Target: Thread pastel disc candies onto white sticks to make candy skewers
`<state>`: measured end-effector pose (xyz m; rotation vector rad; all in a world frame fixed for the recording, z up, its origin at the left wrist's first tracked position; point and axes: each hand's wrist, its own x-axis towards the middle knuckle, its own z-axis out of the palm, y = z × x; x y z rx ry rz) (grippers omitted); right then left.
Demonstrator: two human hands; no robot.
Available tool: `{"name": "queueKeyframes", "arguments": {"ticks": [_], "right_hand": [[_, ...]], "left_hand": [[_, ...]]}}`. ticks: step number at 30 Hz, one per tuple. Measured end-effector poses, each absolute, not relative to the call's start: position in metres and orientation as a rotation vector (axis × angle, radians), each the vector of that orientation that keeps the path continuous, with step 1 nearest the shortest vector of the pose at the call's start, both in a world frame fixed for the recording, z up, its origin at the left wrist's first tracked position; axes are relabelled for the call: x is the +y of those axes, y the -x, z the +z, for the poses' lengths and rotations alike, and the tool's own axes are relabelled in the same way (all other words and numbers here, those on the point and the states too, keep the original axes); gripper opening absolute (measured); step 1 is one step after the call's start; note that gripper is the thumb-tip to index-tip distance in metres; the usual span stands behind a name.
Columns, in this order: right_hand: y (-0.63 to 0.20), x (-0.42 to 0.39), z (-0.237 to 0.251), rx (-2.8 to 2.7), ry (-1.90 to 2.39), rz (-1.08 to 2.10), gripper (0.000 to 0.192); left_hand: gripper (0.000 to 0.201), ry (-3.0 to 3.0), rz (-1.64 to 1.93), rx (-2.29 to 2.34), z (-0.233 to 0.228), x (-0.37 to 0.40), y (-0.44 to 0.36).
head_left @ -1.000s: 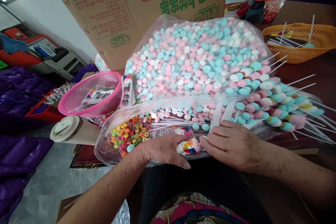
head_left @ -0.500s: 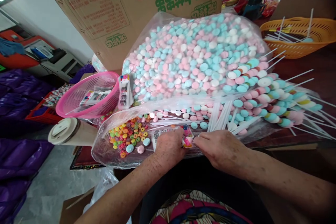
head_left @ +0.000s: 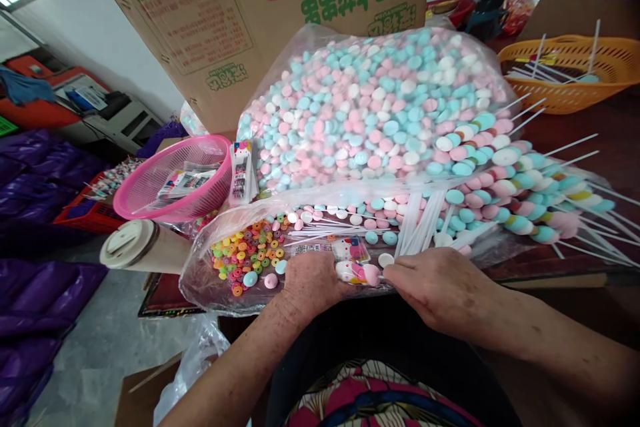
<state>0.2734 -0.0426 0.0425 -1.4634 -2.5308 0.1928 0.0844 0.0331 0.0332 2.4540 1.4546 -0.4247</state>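
My left hand (head_left: pixel 315 283) is closed around a small printed plastic wrapper (head_left: pixel 350 271); its fingers are mostly hidden underneath. A candy skewer sits partly inside, with a pink candy (head_left: pixel 371 274) at the wrapper's right end. My right hand (head_left: pixel 430 283) pinches the skewer by its stick end, just right of that candy. Behind the hands, more flat printed wrappers (head_left: pixel 350 249) lie on the plastic sheet. Beside the right fingertips is a loose white candy (head_left: pixel 385 259). White sticks (head_left: pixel 420 220) lie in a bunch beyond my right hand.
A large clear bag of pastel candies (head_left: pixel 370 107) fills the middle, before a cardboard box (head_left: pixel 200 33). Ring candies (head_left: pixel 245 253) lie left, near a lidded cup (head_left: pixel 145 247) and pink basket (head_left: pixel 173 210). Finished skewers (head_left: pixel 530 193) and an orange basket (head_left: pixel 550 101) are right.
The skewer has gone into the wrapper, which now shows filled between my hands. My left hand has shifted slightly left, and a white candy and flat wrappers behind are uncovered.
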Motion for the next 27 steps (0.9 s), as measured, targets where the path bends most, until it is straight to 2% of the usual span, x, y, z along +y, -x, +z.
{"name": "queueKeyframes", "arguments": {"ticks": [2, 5, 8, 15, 18, 22, 23, 27], "right_hand": [[-0.272, -0.044, 0.040, -2.520, 1.427, 0.111, 0.013], [-0.272, -0.045, 0.039, -2.498, 1.365, 0.032, 0.014], [-0.275, -0.045, 0.040, -2.517, 1.335, 0.039, 0.014], [-0.267, -0.042, 0.042, -2.621, 1.309, 0.174, 0.014], [-0.261, -0.038, 0.036, -2.636, 1.298, 0.180, 0.015], [-0.270, -0.036, 0.030, -2.588, 1.197, 0.061, 0.012], [-0.275, -0.036, 0.030, -2.573, 1.156, 0.010, 0.014], [-0.285, -0.040, 0.034, -2.542, 1.136, -0.077, 0.021]], "left_hand": [[0.062, -2.465, -0.322, 1.216, 0.033, 0.032, -0.083], [0.048, -2.437, -0.128, 0.886, 0.035, 0.032, -0.081], [0.025, -2.320, -0.142, 0.923, 0.039, 0.033, -0.082], [0.027, -2.338, -0.213, 0.965, 0.040, 0.023, -0.101], [0.034, -2.320, -0.225, 0.886, 0.037, 0.022, -0.105], [0.075, -2.185, -0.127, 0.730, 0.049, 0.037, -0.091], [0.077, -2.167, -0.137, 0.683, 0.053, 0.042, -0.086], [0.031, -2.404, -0.197, 0.815, 0.060, 0.047, -0.074]]}}
